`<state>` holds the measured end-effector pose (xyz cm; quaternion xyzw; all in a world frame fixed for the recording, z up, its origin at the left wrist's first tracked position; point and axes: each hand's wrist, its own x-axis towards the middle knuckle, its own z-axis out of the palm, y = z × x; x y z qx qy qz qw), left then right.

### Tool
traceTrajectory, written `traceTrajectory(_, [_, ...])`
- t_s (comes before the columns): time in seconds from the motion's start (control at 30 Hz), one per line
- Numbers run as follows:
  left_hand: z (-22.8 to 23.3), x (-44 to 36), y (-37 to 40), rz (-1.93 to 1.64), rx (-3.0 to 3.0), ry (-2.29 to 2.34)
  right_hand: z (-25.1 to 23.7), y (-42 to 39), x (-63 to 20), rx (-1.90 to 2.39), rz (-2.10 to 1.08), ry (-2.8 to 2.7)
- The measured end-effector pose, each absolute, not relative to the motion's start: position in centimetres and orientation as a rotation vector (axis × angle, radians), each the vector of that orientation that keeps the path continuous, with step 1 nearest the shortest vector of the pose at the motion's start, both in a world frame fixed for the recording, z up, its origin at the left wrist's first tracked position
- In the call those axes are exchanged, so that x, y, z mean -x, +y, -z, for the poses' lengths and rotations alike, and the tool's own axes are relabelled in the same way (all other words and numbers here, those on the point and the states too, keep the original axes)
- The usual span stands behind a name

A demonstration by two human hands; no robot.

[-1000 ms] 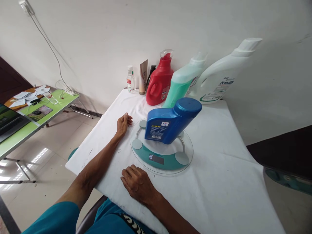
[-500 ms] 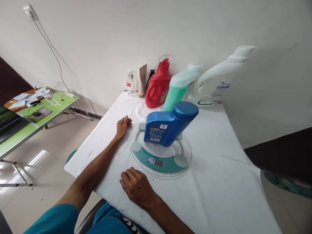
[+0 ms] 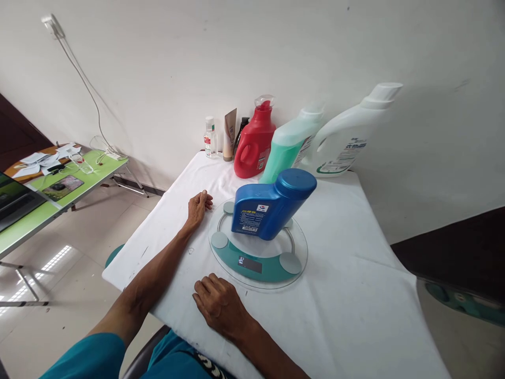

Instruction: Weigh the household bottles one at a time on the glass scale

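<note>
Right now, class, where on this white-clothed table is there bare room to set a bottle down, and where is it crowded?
Bare cloth lies right of the glass scale, out to the table edge. The back is crowded: red bottle, green bottle, white bottle. The left hand rests beside the scale, the right hand before it.

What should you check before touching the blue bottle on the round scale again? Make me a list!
1. Blue plastic bottle standing upright on the round glass scale: ok.
2. Left hand off the scale, resting on the white tablecloth: ok.
3. Right hand off the scale, flat on the cloth: ok.
4. Number on the scale's small dark display readable: cannot tell, too small.
5. Red jug, green bottle and white jug standing clear of the scale, by the wall: ok.
</note>
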<state>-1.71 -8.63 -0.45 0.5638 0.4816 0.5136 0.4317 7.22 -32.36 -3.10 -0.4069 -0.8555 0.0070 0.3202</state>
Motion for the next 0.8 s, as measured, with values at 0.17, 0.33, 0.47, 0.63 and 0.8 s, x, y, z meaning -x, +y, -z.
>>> traceTrajectory(0.17, [0.5, 1.8, -8.6, -1.275, -1.409, 1.207, 2.9, -32.3, -7.2, 1.062, -0.015, -2.236])
traceTrajectory(0.33, [0.6, 1.9, -8.5, -1.262, -1.406, 1.208, 3.0, -32.3, -7.2, 1.053, 0.000, -2.259])
traceTrajectory(0.47, [-0.1, 1.8, -9.1, -1.268, -1.412, 1.188, 3.0, -32.3, -7.2, 1.065, 0.010, -2.270])
traceTrajectory(0.63, [-2.7, 1.0, -11.6, -1.365, -1.570, 1.043, 2.9, -32.3, -7.2, 1.065, 0.023, -2.257])
traceTrajectory(0.8, [-5.1, -0.3, -14.2, -1.417, -1.708, 0.861, 3.0, -32.3, -7.2, 1.076, 0.016, -2.279])
